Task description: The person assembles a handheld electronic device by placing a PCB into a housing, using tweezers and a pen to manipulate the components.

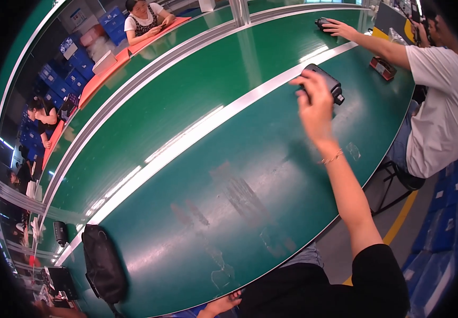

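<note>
My right hand (313, 103) is stretched out over the green work table, palm down. Its fingers are apart and loosely bent, with nothing seen in them. Just beyond, partly covered by the hand, lies a black handheld device (327, 80) with a rounded body and a small knob or plug at one end. Whether the fingertips touch it, I cannot tell. My left hand (223, 304) rests low at the near table edge, by my lap. Only part of its fingers shows, and nothing can be made out in them.
A green conveyor belt (186, 114) runs behind a pale metal rail (186, 146). On the left lie a black pouch (103, 265) and another black device (60, 233). To the right, a seated co-worker (441, 106) reaches toward a dark device (322, 24) on the belt; a red-and-black object (382, 69) lies nearby.
</note>
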The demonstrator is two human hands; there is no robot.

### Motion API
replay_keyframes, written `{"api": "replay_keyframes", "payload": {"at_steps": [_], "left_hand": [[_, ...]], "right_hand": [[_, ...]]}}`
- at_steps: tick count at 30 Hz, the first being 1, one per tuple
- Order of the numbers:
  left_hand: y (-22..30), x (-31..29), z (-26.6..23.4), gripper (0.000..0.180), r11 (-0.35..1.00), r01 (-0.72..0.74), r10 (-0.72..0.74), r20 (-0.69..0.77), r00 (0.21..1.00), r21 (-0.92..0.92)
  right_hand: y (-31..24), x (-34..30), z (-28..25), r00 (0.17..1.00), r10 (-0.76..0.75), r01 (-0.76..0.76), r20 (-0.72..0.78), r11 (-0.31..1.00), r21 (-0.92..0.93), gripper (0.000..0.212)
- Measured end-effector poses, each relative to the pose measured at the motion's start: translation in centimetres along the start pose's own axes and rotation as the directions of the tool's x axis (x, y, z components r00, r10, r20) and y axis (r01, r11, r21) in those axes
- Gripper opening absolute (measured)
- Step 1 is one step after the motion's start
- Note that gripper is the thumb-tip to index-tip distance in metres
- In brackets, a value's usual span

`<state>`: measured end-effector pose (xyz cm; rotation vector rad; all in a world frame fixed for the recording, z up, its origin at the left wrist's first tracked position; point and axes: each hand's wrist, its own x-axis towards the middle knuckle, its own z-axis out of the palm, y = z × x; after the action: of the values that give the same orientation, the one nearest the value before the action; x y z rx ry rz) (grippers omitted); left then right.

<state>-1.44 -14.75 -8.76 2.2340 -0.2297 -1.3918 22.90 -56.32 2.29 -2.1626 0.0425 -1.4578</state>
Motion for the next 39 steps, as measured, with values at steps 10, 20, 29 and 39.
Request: {"api": "replay_keyframes", "payload": {"at_steps": [10,20,29,39], "left_hand": [[6.9,-5.7,-6.1,0.047,0.880,-0.475,0.454,0.306,0.837,-0.006],[14.5,3.1,-14.7,0.075,0.216,-0.807,0.561,-0.607,0.563,-0.549],[14.6,3.7,-17.5,0.055,-0.286,-0.843,0.200,-0.889,0.412,-0.455],[10.4,0.7,-11.3,0.057,-0.312,-0.047,0.625,-0.242,0.743,-0.949]], "right_hand": [[8.1,0.5,-4.3,0.838,0.546,-0.428,-0.010,0.646,-0.632,0.066],[-5.8,-0.5,-2.0,0.922,0.157,-0.201,0.355,0.976,0.090,0.066],[-18.8,-6.0,-0.8,0.668,-0.370,-0.010,0.645,0.863,0.505,0.059],[-22.0,-3.6,-2.2,0.721,0.180,-0.691,0.669,0.113,0.714,0.058]]}}
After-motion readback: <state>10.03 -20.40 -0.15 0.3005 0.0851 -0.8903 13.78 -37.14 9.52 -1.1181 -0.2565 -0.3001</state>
